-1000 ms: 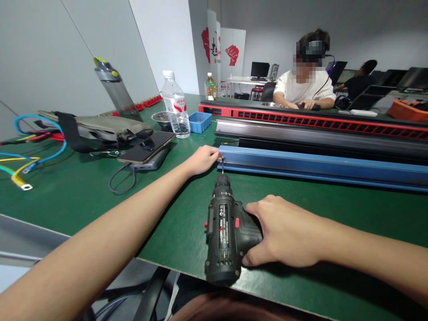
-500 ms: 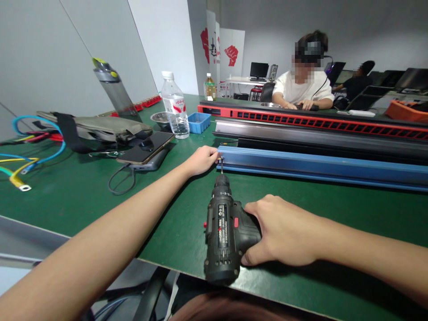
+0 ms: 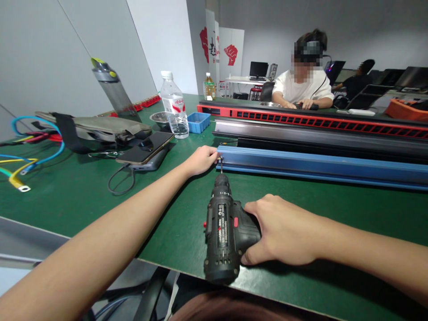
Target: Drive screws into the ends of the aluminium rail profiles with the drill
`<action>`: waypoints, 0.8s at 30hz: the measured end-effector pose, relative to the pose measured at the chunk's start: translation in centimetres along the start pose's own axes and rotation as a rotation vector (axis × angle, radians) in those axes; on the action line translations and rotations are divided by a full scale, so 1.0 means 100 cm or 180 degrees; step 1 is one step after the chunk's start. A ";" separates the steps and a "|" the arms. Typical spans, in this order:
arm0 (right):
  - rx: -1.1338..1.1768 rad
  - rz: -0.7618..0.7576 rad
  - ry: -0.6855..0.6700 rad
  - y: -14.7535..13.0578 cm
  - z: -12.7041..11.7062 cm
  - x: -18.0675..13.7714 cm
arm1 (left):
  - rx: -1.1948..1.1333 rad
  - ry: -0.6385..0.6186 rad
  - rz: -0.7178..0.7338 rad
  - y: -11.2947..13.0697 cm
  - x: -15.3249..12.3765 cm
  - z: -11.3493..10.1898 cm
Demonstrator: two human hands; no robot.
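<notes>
Both hands work over a green table, grey wall beyond.

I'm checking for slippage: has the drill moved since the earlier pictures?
No: judged against the water bottle, the drill shows no clear shift either way; its bit stays at the blue rail.

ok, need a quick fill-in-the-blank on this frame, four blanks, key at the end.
1. The drill is gripped in the person's ____ hand.
2. The left hand is at one end of a long rail coloured ____.
3. The clear water bottle has a ____ cap.
4. Farther back on the table, the long slotted strip has a front coloured ____.

Missing words: right; blue; white; red.
</notes>
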State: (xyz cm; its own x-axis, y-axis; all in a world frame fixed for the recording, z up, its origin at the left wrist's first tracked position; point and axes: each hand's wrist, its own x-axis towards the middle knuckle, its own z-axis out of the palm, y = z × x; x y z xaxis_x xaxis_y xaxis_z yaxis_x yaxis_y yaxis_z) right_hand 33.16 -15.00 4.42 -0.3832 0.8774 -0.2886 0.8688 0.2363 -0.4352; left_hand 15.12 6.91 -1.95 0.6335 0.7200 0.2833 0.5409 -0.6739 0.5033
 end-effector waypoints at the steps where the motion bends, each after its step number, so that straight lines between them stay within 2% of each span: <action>1: 0.0016 -0.0011 0.0009 0.000 0.000 0.000 | 0.0007 -0.0009 -0.0015 0.000 0.000 0.000; 24: 0.0063 -0.0048 0.0031 0.002 0.001 0.000 | -0.0041 -0.0018 -0.0045 0.001 0.000 0.000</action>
State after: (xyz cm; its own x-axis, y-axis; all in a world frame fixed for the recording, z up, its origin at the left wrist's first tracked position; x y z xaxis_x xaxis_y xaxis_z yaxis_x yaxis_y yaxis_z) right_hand 33.27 -15.02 4.24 -0.3929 0.8779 -0.2736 0.8566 0.2411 -0.4562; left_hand 15.15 6.82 -1.87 0.6289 0.7285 0.2716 0.5426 -0.6615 0.5177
